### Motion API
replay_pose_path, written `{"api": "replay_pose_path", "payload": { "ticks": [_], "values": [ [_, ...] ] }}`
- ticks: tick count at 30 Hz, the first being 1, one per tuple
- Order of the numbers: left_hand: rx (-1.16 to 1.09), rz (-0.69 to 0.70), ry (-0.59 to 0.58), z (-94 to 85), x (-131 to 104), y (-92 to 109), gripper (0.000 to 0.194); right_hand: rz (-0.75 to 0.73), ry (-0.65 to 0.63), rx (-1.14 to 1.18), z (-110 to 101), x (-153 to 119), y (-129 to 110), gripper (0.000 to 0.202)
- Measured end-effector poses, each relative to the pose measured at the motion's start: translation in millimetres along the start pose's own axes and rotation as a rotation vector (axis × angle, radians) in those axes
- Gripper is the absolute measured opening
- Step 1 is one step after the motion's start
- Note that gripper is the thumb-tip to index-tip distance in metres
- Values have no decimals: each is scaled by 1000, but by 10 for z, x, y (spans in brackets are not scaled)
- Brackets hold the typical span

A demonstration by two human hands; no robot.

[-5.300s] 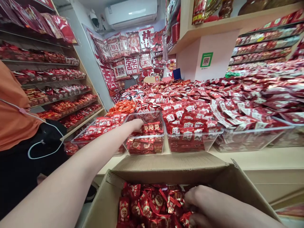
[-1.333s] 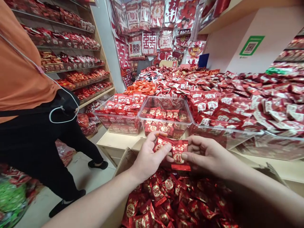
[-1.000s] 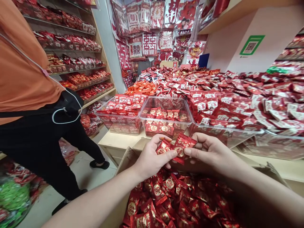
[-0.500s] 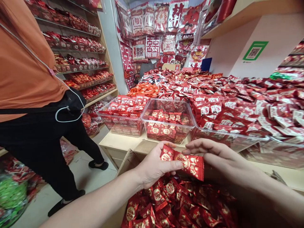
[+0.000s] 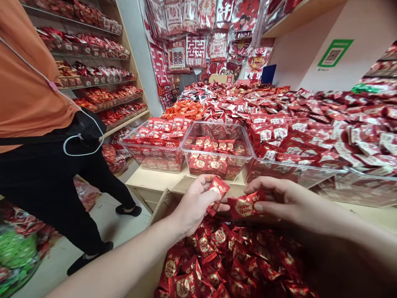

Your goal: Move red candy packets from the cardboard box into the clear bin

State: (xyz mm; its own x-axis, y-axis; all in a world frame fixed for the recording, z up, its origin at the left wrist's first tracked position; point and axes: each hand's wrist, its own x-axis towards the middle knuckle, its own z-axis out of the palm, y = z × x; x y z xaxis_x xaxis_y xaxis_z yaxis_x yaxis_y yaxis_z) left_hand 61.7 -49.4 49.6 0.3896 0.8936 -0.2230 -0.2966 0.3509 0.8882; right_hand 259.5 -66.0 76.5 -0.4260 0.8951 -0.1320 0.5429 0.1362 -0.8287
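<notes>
Between its thumb and fingers my left hand (image 5: pixel 194 205) grips a red wrapped candy (image 5: pixel 218 192) with gold print, held tilted. My right hand (image 5: pixel 287 200) is closed on a second red candy packet (image 5: pixel 245 205), pinched at its right end. Both hands are above a cardboard box (image 5: pixel 166 203) holding a heap of similar red and gold packets (image 5: pixel 214 248). Just beyond the box stands a clear plastic bin (image 5: pixel 217 158), partly filled with matching packets laid in rows.
Left of that bin is another clear bin (image 5: pixel 155 157) of red packets; to the right, a wider bin (image 5: pixel 291 171) is heaped high. A person in an orange top (image 5: pixel 27 78) stands at left by stocked shelves (image 5: pixel 89 56). A shelf (image 5: pixel 304 14) overhangs at upper right.
The right hand has taken one packet from the left hand and drawn it to the right. One packet stays in the left hand, now turned upward. The view has shifted slightly.
</notes>
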Motion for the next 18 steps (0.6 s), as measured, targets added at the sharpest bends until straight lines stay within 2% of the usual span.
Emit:
{"api": "replay_pose_path", "payload": {
  "ticks": [4, 8, 11, 15, 18],
  "values": [
    [9, 109, -30, -35, 24, -15, 38, -98, 10, -187, -2, -17, -5, 24],
    [-2, 144, -30, -55, 47, -14, 42, -55, -28, -105, 46, -26, -14, 23],
    [-41, 163, -88, -51, 51, -9, 39, -43, -58, -61, 65, -26, -22, 13],
    [16, 201, -144, -47, 56, -20, 41, -64, -87, -212, 89, -33, -64, 4],
    [94, 176, -147, -48, 55, -41, 41, -93, -107, -334, 98, -53, -95, 8]
  ]
}}
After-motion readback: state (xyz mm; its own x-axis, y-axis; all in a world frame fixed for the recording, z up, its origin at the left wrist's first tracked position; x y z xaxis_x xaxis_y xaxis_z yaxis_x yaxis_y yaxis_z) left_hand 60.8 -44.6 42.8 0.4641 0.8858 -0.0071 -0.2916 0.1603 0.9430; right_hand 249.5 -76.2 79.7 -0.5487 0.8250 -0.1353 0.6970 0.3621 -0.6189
